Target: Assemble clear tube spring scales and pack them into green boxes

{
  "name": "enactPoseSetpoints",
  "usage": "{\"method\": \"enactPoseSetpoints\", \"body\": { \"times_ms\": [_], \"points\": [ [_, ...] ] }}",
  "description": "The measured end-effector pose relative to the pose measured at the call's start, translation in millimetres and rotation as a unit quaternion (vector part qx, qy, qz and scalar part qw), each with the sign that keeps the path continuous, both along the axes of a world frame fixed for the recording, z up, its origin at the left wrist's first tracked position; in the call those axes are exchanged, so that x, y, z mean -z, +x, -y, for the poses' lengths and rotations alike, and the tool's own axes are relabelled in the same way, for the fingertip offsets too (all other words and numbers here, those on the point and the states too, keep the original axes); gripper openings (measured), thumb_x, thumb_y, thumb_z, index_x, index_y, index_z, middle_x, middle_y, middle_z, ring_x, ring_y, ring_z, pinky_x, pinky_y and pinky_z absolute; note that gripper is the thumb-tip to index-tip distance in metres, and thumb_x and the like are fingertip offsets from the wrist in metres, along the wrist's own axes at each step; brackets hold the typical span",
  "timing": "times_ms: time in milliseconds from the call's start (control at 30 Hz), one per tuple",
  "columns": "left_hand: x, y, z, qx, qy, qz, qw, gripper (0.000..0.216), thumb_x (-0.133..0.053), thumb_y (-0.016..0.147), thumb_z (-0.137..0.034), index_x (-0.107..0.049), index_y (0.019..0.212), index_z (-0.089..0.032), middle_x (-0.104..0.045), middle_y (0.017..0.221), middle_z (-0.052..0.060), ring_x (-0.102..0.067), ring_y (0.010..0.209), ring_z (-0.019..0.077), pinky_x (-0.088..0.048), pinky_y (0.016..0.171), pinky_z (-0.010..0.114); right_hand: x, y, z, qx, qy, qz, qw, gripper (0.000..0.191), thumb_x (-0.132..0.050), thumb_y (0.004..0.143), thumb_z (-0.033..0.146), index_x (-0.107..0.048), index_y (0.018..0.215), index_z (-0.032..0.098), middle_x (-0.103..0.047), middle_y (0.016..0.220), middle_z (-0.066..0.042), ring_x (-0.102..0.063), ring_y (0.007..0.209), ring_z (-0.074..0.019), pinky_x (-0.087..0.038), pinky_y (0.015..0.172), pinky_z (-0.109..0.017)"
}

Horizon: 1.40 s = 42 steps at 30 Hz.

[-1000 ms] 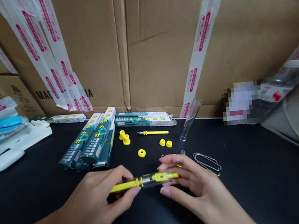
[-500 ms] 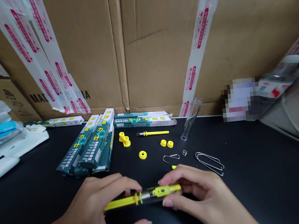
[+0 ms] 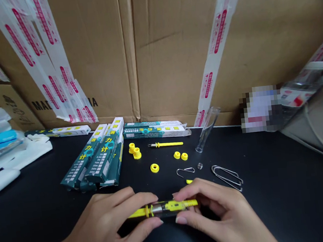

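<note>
Both hands hold a clear tubular spring scale (image 3: 161, 208), lying level just above the black table. Inside its tube are a yellow rod, a silvery spring section and a yellow end piece. My left hand (image 3: 111, 218) grips the left part, hiding the rod's far end. At the other end, my right hand (image 3: 213, 208) pinches the yellow end piece between thumb and fingers. A yellow piece (image 3: 189, 181) is partly hidden behind the right hand's knuckles. Just beyond lie a bent wire hook (image 3: 185, 170), a small coil spring (image 3: 200, 166) and several larger wire hooks (image 3: 227, 176).
Yellow caps (image 3: 155, 168) and a yellow rod with a spring (image 3: 166, 144) lie mid-table. An empty clear tube (image 3: 207, 131) leans against the cardboard (image 3: 167, 66). Printed boxes (image 3: 96, 155) are stacked at left. At right stand a plastic bottle (image 3: 297, 95) and a grey object (image 3: 320, 119).
My left thumb and fingers have closed round the tube, after being spread apart around it. The left hand has shifted slightly right along the scale; my right hand keeps its pinch.
</note>
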<state>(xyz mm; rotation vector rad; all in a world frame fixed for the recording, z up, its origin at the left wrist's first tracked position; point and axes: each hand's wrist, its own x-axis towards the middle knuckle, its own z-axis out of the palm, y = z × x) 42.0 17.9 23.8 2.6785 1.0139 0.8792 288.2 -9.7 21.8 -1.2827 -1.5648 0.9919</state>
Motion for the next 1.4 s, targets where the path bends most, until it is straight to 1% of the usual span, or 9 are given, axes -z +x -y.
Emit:
{"method": "enactPoseSetpoints", "body": {
  "times_ms": [133,267,433,567,733,933,1033,1200,1400],
  "points": [
    [-2.6,-0.6,-0.1,0.012,0.017,-0.008,1.0,0.022,-0.061,0.102,-0.035,-0.064,0.124,-0.035,-0.077,0.091,-0.01,-0.075,0.07,0.0097,-0.05,0.063,0.022,-1.5,-0.5,-0.9,-0.012,-0.003,0.005,1.0,0.021,-0.084,0.08,0.044,-0.079,0.087,0.025,-0.078,0.081,-0.002,-0.07,0.067,-0.018,-0.059,0.066,-0.025],
    [-4.0,-0.9,-1.9,0.023,0.004,0.015,1.0,0.023,-0.065,0.099,-0.03,-0.067,0.122,-0.035,-0.074,0.077,-0.01,-0.071,0.06,0.0086,-0.046,0.055,0.023,-1.5,0.4,-1.0,-0.031,0.01,0.024,0.999,0.015,-0.082,0.083,0.039,-0.077,0.089,0.025,-0.078,0.083,0.0,-0.073,0.073,-0.0183,-0.059,0.068,-0.024],
    [1.5,-1.6,-3.6,0.018,-0.017,0.047,0.999,0.027,-0.069,0.096,-0.029,-0.068,0.122,-0.035,-0.071,0.071,-0.009,-0.068,0.055,0.0097,-0.041,0.049,0.024,-3.0,4.8,1.6,-0.064,0.108,0.101,0.987,0.012,-0.077,0.089,0.032,-0.072,0.098,0.026,-0.078,0.086,0.003,-0.072,0.071,-0.0137,-0.058,0.07,-0.019],
    [1.9,-0.4,-5.4,0.023,-0.014,0.062,0.998,0.029,-0.072,0.093,-0.027,-0.07,0.12,-0.033,-0.071,0.068,-0.009,-0.066,0.051,0.0099,-0.04,0.047,0.024,-6.1,9.0,5.4,-0.085,0.167,0.133,0.973,0.017,-0.074,0.093,0.034,-0.068,0.108,0.028,-0.079,0.095,0.003,-0.076,0.082,-0.0152,-0.059,0.074,-0.017],
    [-4.8,1.5,-7.1,0.019,-0.017,0.068,0.997,0.025,-0.075,0.09,-0.025,-0.075,0.115,-0.031,-0.07,0.064,-0.009,-0.063,0.046,0.008,-0.042,0.045,0.021,-7.3,14.9,3.8,-0.049,0.227,0.183,0.955,0.022,-0.053,0.103,0.024,-0.063,0.122,0.03,-0.076,0.109,0.0,-0.074,0.098,-0.0161,-0.058,0.085,-0.02],
    [-6.5,2.8,-9.5,0.02,0.017,0.082,0.996,0.021,-0.076,0.09,-0.024,-0.078,0.11,-0.028,-0.07,0.065,-0.009,-0.064,0.048,0.0066,-0.044,0.046,0.019,-10.1,17.6,-29.9,0.031,0.315,0.23,0.92,0.015,-0.06,0.098,0.013,-0.065,0.108,0.022,-0.074,0.096,-0.003,-0.072,0.084,-0.017,-0.058,0.078,-0.026],
    [-5.1,3.1,-10.1,0.025,0.014,0.077,0.997,0.021,-0.076,0.09,-0.025,-0.078,0.11,-0.027,-0.07,0.064,-0.009,-0.063,0.047,0.0065,-0.044,0.046,0.019,-15.5,5.5,-53.0,0.012,0.314,0.26,0.913,0.016,-0.07,0.091,0.008,-0.067,0.104,0.017,-0.075,0.093,-0.005,-0.071,0.075,-0.0179,-0.059,0.071,-0.029],
    [-5.4,4.2,-9.5,0.024,0.025,0.072,0.997,0.018,-0.075,0.091,-0.027,-0.079,0.108,-0.026,-0.069,0.062,-0.009,-0.062,0.046,0.0063,-0.043,0.045,0.021,-23.1,-31.0,-87.3,-0.079,0.338,0.297,0.89,0.026,-0.072,0.093,0.016,-0.068,0.118,0.015,-0.075,0.109,-0.009,-0.069,0.102,-0.0266,-0.06,0.088,-0.04],
    [-4.1,3.6,-9.4,0.025,0.025,0.072,0.997,0.017,-0.075,0.092,-0.03,-0.079,0.108,-0.026,-0.069,0.063,-0.009,-0.064,0.047,0.0069,-0.044,0.046,0.022,-17.9,-59.6,-120.4,-0.12,0.349,0.33,0.869,0.047,-0.071,0.094,0.021,-0.059,0.138,0.009,-0.065,0.133,-0.02,-0.059,0.123,-0.0337,-0.051,0.106,-0.05]
  ]
}}
